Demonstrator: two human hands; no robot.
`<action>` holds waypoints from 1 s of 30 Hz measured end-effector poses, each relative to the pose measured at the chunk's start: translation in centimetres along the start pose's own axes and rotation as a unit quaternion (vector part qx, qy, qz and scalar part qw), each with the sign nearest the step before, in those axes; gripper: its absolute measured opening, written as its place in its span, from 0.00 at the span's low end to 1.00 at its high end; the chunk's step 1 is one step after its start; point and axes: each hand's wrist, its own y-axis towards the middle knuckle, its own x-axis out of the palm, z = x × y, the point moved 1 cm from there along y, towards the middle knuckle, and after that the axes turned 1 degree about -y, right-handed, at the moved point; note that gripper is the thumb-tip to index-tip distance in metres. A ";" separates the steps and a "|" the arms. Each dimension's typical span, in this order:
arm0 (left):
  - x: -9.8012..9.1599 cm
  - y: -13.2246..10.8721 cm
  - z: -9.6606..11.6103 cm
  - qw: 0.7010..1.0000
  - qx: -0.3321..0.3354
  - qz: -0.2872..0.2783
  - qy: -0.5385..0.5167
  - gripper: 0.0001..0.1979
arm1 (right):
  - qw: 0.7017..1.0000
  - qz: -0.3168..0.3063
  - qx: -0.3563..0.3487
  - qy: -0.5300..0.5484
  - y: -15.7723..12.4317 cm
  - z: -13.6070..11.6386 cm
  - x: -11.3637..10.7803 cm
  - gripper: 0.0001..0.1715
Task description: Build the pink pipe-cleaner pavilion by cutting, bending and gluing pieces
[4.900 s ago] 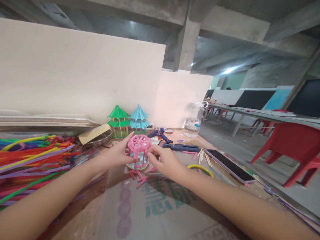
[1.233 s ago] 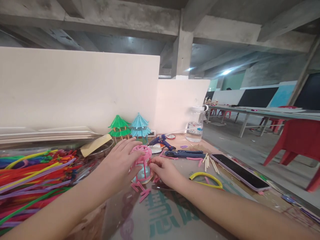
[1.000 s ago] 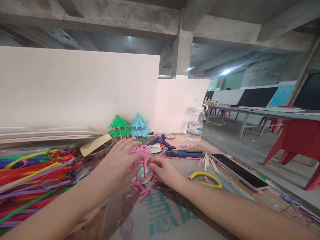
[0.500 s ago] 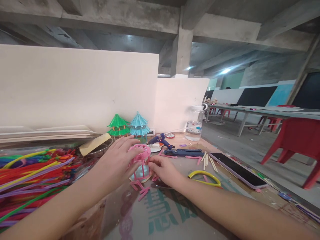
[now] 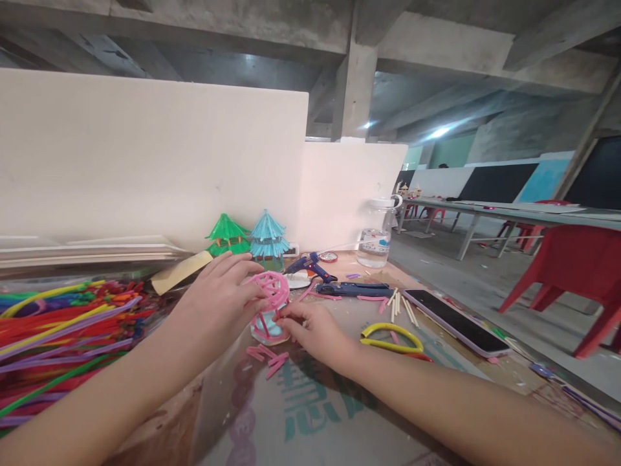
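A small pink pavilion model [image 5: 270, 288] of fuzzy craft stems stands in the middle of the table, with an open ring roof, thin posts and a pale blue base. My left hand [image 5: 220, 294] grips its left side near the roof rim, the fingers curved and their tips partly hidden. From the right, my right hand [image 5: 313, 330] pinches at one of its posts with thumb and forefinger. Short pink stem pieces [image 5: 268, 357] lie just in front of the base. Behind it stand a green tiered-roof model [image 5: 227, 232] and a light blue one [image 5: 268, 234].
Bundled coloured stems [image 5: 63, 343] fill the left side. A blue glue gun [image 5: 310, 264], a dark blue long-handled tool [image 5: 356, 288] and a water bottle [image 5: 376, 236] are behind. Yellow-handled scissors [image 5: 392, 338], pale sticks [image 5: 400, 305] and a phone [image 5: 456, 322] lie to the right.
My left thumb and fingers have shifted left off the roof's top, so more of the ring shows. My right hand has moved slightly left against the posts. The view has shifted a little.
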 end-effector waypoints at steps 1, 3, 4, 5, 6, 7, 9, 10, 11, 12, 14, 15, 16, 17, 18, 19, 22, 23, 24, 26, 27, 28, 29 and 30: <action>-0.1 0.0 0.1 1.000 0.003 -0.002 0.002 0.06 | 1.000 -0.001 -0.001 -0.003 0.0 0.0 0.0 0.08; -0.1 0.0 0.2 1.000 0.011 -0.006 0.005 0.05 | 1.000 -0.002 -0.003 -0.010 -0.1 0.0 0.0 0.09; -0.1 0.0 0.2 1.000 0.014 -0.007 0.004 0.05 | 1.000 -0.003 -0.005 -0.013 -0.1 0.0 0.0 0.09; 0.0 -0.1 0.3 1.000 0.013 -0.007 0.002 0.06 | 1.000 -0.003 -0.006 -0.017 -0.1 0.0 0.0 0.09; 0.1 -0.1 0.2 1.000 0.010 -0.007 -0.003 0.06 | 1.000 -0.004 -0.007 -0.020 -0.1 -0.1 0.0 0.09; 0.1 -0.1 0.2 1.000 0.005 -0.010 -0.009 0.07 | 1.000 -0.006 -0.008 -0.022 -0.2 -0.1 0.0 0.09; 0.3 -0.2 0.2 1.000 -0.008 -0.012 -0.021 0.07 | 1.000 -0.009 -0.007 -0.027 -0.2 -0.2 -0.1 0.09; 0.3 -0.2 0.1 0.999 -0.013 -0.012 -0.027 0.08 | 0.999 -0.010 -0.007 -0.030 -0.2 -0.2 -0.1 0.09; 0.2 -0.2 0.1 0.999 -0.016 -0.010 -0.032 0.10 | 0.999 -0.010 -0.007 -0.033 -0.2 -0.2 -0.1 0.09; 0.1 -0.1 0.1 0.999 -0.021 -0.005 -0.039 0.12 | 0.999 -0.011 -0.005 -0.035 -0.2 -0.2 -0.1 0.09; -0.3 0.1 0.0 0.997 -0.044 0.006 -0.066 0.14 | 0.999 -0.013 -0.003 -0.038 -0.2 -0.2 -0.1 0.09; -0.7 0.2 0.0 0.994 -0.065 0.010 -0.091 0.15 | 0.999 -0.013 -0.002 -0.038 -0.2 -0.1 -0.1 0.09; -1.1 0.3 -0.1 0.988 -0.094 0.011 -0.124 0.15 | 0.999 -0.013 -0.003 -0.037 -0.2 -0.1 -0.1 0.10; -1.6 0.4 -0.2 0.978 -0.125 0.007 -0.164 0.15 | 0.999 -0.014 -0.003 -0.035 -0.2 -0.1 -0.1 0.10; -2.0 0.5 -0.3 0.965 -0.158 0.002 -0.209 0.15 | 0.999 -0.013 -0.004 -0.032 -0.2 -0.1 -0.1 0.10; -2.5 0.6 -0.3 0.949 -0.185 -0.001 -0.255 0.16 | 1.000 -0.011 -0.003 -0.029 -0.1 -0.1 -0.1 0.10; -3.8 0.6 -0.4 0.896 -0.229 -0.010 -0.381 0.17 | 1.000 -0.001 -0.001 -0.015 0.0 0.0 0.0 0.08; -4.2 0.6 -0.4 0.881 -0.233 -0.020 -0.412 0.17 | 1.000 0.003 0.002 -0.009 0.1 0.1 0.0 0.08; -4.5 0.6 -0.3 0.871 -0.235 -0.031 -0.431 0.19 | 1.000 0.005 0.010 0.001 0.1 0.2 0.0 0.08; -5.0 0.7 -0.3 0.877 -0.235 -0.045 -0.418 0.21 | 0.999 0.004 0.034 0.029 0.4 0.7 0.1 0.08; -5.2 0.7 -0.3 0.890 -0.233 -0.044 -0.389 0.22 | 0.998 0.003 0.046 0.044 0.5 0.9 0.2 0.07; -5.3 0.8 -0.3 0.906 -0.233 -0.040 -0.352 0.22 | 0.997 0.001 0.055 0.057 0.6 1.2 0.3 0.07; -5.3 0.9 -0.3 0.920 -0.232 -0.036 -0.314 0.23 | 0.996 -0.002 0.060 0.067 0.7 1.4 0.3 0.07; -5.1 0.9 -0.4 0.931 -0.231 -0.037 -0.279 0.23 | 0.995 -0.005 0.062 0.074 0.9 1.6 0.3 0.08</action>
